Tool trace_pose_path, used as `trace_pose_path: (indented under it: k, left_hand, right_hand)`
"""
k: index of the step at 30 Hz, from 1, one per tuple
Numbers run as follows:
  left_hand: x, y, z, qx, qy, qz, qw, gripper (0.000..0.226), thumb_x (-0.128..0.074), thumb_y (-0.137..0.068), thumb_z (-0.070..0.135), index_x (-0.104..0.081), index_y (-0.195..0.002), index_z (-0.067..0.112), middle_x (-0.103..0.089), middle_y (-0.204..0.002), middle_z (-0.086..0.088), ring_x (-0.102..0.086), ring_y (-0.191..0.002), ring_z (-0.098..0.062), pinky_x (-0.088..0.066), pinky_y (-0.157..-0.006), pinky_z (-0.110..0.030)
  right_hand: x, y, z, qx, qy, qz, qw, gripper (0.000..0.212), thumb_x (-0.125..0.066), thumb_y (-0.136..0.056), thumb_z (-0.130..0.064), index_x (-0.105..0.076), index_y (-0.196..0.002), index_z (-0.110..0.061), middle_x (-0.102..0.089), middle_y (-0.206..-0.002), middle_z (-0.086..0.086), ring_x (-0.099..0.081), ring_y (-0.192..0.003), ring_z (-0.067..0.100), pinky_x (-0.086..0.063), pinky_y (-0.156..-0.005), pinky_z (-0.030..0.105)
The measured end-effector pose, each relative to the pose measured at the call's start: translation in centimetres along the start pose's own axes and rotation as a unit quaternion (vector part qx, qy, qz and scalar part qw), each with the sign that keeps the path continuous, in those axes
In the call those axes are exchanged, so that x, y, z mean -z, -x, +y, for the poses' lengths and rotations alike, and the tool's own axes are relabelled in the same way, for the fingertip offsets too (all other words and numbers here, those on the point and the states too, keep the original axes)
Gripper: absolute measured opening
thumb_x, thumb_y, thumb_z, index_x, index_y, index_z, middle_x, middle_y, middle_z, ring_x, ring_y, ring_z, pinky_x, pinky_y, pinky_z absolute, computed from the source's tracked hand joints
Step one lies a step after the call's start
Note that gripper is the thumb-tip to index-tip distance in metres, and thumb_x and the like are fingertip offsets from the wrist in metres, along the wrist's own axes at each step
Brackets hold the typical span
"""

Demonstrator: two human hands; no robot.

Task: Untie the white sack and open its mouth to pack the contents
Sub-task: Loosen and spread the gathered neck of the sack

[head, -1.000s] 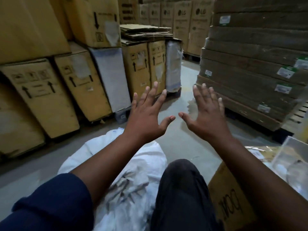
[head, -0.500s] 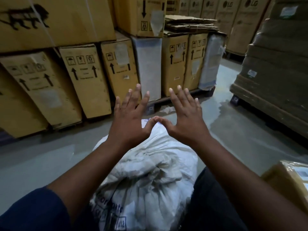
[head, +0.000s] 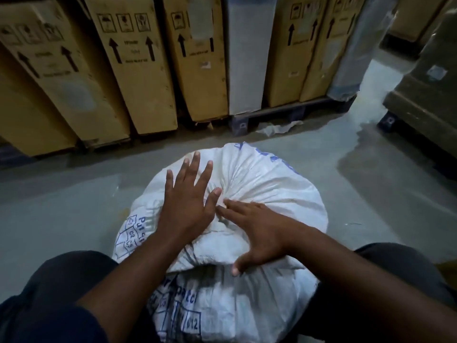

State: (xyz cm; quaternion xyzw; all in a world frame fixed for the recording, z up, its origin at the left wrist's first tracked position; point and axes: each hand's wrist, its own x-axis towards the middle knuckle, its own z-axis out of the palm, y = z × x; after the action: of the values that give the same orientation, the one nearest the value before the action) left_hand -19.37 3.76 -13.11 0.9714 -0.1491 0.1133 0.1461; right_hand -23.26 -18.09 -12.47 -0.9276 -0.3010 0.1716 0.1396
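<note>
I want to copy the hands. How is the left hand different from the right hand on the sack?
The left hand points away, fingers spread; the right hand lies sideways, fingers pointing left. The left sits farther up the white woven sack, the right nearer. Both are open, gripping nothing.

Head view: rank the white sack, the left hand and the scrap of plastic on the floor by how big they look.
1. White sack, by far the largest in view.
2. Left hand, spread open on the sack.
3. Scrap of plastic, which looks smallest, though it lies farther from the camera, so its true size is unsure.
</note>
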Motion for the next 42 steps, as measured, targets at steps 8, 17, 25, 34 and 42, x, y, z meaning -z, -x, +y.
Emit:
trace_pose_path:
  k: [8, 17, 25, 34, 42]
  left_hand:
    - [2.5, -3.1, 0.6, -0.015, 0.127, 0.069, 0.989, 0.061, -0.033, -0.105, 0.054, -0.031, -0.161, 0.031, -0.006, -0.174, 0.008, 0.000, -0.160, -0.013, 0.009, -0.127, -0.048]
    - [3.5, -1.9, 2.4, -0.189, 0.125, 0.119, 0.967, 0.025, -0.066, -0.097, 0.027, -0.077, -0.119, 0.019, -0.037, -0.164, -0.011, -0.022, -0.158, -0.028, -0.012, -0.126, -0.055]
    - [-0.4, -4.5, 1.6, -0.032, 0.155, -0.008, 0.987, 0.030, -0.056, -0.093, 0.048, -0.080, -0.105, 0.035, -0.027, -0.170, 0.001, -0.013, -0.160, -0.021, -0.001, -0.127, -0.047]
    - [-2.6, -5.4, 1.8, -0.057, 0.065, -0.043, 0.995, 0.073, -0.054, -0.067, 0.086, -0.059, -0.116, 0.032, -0.015, -0.173, 0.002, 0.002, -0.160, -0.017, 0.007, -0.127, -0.049]
    - [-2.0, -5.4, 1.1, -0.054, 0.050, -0.056, 0.996, 0.051, -0.078, -0.081, 0.039, -0.063, -0.130, 0.033, -0.011, -0.173, -0.001, -0.002, -0.161, -0.024, 0.003, -0.127, -0.052]
  right_hand:
    - [2.4, -5.1, 2.4, -0.014, -0.034, 0.136, 0.990, 0.026, -0.057, -0.087, -0.045, -0.070, -0.106, -0.032, -0.077, -0.098, -0.007, -0.070, -0.093, 0.019, -0.052, -0.074, 0.036]
    - [3.2, -7.8, 6.7, -0.219, -0.198, 0.238, 0.925, 0.045, -0.059, -0.087, -0.057, -0.062, -0.067, -0.017, -0.066, -0.063, -0.001, -0.064, -0.067, 0.021, -0.049, -0.060, 0.040]
    - [5.6, -6.3, 8.3, -0.313, -0.208, 0.291, 0.880, 0.039, -0.074, -0.085, -0.052, -0.063, -0.110, -0.024, -0.068, -0.099, -0.010, -0.064, -0.105, 0.020, -0.051, -0.088, 0.037]
    - [8.6, -2.3, 4.2, -0.071, -0.028, 0.470, 0.880, 0.059, -0.072, -0.086, -0.013, -0.054, -0.142, -0.014, -0.053, -0.134, 0.007, -0.055, -0.119, 0.020, -0.041, -0.098, 0.016]
    - [5.2, -4.2, 4.2, -0.076, -0.049, 0.081, 0.993, 0.038, -0.073, -0.087, -0.039, -0.065, -0.123, -0.029, -0.060, -0.117, -0.010, -0.062, -0.107, 0.016, -0.051, -0.087, 0.038]
